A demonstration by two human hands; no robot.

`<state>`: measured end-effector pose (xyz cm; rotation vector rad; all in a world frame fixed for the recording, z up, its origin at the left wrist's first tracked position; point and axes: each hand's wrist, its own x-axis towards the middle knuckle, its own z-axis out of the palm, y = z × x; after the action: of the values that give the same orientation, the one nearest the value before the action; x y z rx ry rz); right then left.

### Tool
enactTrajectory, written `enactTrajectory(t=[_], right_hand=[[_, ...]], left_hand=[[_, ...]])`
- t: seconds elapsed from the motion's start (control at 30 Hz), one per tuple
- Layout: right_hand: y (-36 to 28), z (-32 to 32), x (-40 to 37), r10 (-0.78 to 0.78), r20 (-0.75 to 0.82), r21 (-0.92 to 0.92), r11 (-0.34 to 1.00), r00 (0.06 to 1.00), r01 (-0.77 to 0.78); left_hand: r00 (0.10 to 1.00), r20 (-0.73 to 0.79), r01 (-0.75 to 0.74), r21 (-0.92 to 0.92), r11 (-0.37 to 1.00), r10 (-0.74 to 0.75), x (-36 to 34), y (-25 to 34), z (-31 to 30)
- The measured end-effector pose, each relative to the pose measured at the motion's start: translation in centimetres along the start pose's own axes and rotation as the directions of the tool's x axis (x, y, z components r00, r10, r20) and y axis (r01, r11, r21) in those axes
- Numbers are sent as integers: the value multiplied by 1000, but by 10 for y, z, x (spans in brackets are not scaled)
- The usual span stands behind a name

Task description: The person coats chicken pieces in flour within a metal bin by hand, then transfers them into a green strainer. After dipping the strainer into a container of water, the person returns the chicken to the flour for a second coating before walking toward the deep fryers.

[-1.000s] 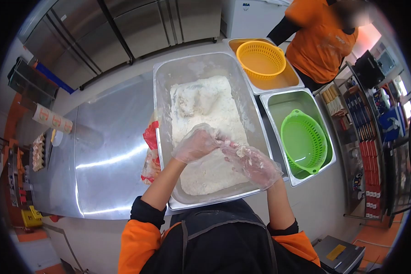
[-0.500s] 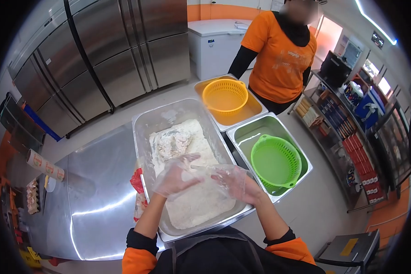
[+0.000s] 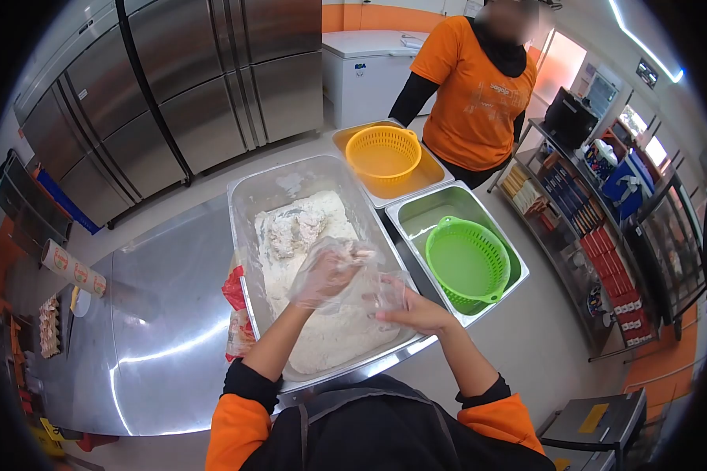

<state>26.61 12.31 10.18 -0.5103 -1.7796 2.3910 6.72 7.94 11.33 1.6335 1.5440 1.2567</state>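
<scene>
A large steel tray (image 3: 247,314) holds white flour (image 3: 322,345), with flour-coated pieces (image 3: 298,229) heaped toward its far end. Over the middle of the flour is my left hand (image 3: 330,271), in a clear plastic glove, its fingers curled together near the right hand's glove. What the fingers hold, if anything, I cannot make out. To its right, above the tray's right side, my right hand (image 3: 407,306) has its fingers apart. A loose clear plastic glove (image 3: 389,290) covers only its fingers, and the back of the hand is bare.
An orange basket (image 3: 383,153) and a green basket (image 3: 467,263) sit in steel pans on the right. Beyond stands a person (image 3: 479,86) in an orange shirt. A steel table (image 3: 165,314), egg tray (image 3: 49,326) and plastic roll (image 3: 75,267) are at left.
My left hand has moved up and right, and its fingers have curled. The glove on my right hand has slid toward the fingertips, baring the palm side and wrist.
</scene>
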Motion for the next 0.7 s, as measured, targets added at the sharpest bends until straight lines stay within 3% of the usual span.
enactTrajectory(t=[0.1,0.2,0.23,0.27,0.3,0.37,0.4,0.47,0.57,0.67,0.7], right_hand=[[1,-2,4,-8,-98,346,937,995,42],[-3,-5,2,-89,-216,561,804,972,198],[-4,-5,1,-109,-246,600,764,963,239],[-4,-5,0,-127,-277,635,720,953,281],[-5,-5,1,-154,-275,659,689,949,303],[-8,-1,3,-203,-273,701,628,940,339],[-8,0,5,-214,-283,717,601,935,354],[-4,2,11,-234,-300,749,543,925,380],[15,-4,22,-245,-307,766,510,920,391],[17,-1,26,-247,-288,771,513,925,377],[16,1,27,-239,-280,773,518,930,366]], left_hand=[[942,-247,-170,239,956,229,5,5,-2],[858,-425,-91,425,901,287,-8,-16,-10],[949,-313,81,379,922,46,-16,-9,-12],[963,-182,255,359,898,-201,-24,1,-16],[899,-42,420,364,831,-436,-32,8,-17],[833,386,378,127,917,-397,-42,-22,0],[776,422,546,-80,834,-468,-45,-26,9],[641,543,767,-433,474,-542,-49,-29,27],[590,664,798,-565,207,-459,-45,-40,30],[555,606,794,-591,144,-570,-45,-54,31],[568,585,790,-584,186,-579,-48,-56,29]])
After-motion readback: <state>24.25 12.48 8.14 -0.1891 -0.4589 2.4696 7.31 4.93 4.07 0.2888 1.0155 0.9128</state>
